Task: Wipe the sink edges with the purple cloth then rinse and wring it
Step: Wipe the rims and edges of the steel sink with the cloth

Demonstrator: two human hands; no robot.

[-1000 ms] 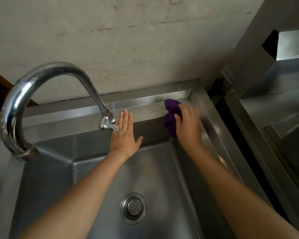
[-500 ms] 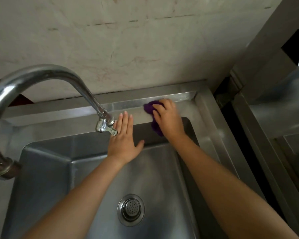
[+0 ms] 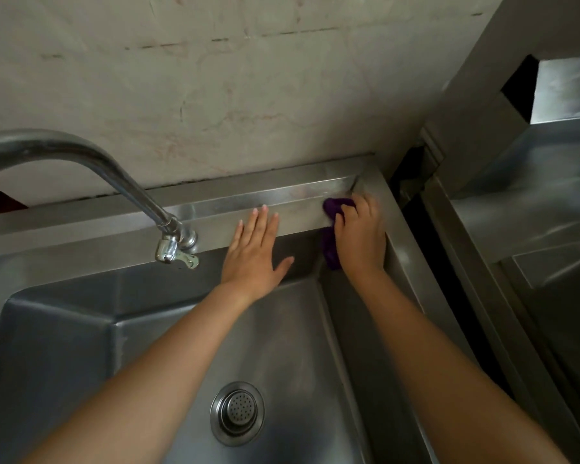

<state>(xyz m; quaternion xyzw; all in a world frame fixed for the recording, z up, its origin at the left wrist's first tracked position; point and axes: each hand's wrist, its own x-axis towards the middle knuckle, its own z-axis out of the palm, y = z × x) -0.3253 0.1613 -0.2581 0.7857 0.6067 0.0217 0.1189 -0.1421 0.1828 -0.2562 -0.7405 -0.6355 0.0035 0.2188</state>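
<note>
My right hand (image 3: 360,234) presses a bunched purple cloth (image 3: 330,244) against the back right corner of the steel sink's rim (image 3: 215,222). Most of the cloth is hidden under the hand; a strip hangs down over the inner wall. My left hand (image 3: 255,252) lies flat with fingers spread on the back edge, just left of the cloth, holding nothing. The curved chrome tap (image 3: 168,236) ends left of that hand, and no water runs from it.
The round drain strainer (image 3: 236,413) sits in the basin floor below my arms. A stained wall (image 3: 248,95) rises behind the sink. A second steel unit (image 3: 533,212) stands to the right across a dark gap (image 3: 426,262).
My right hand slid the cloth left along the back edge, then back right into the corner. The left hand stayed flat on the back edge.
</note>
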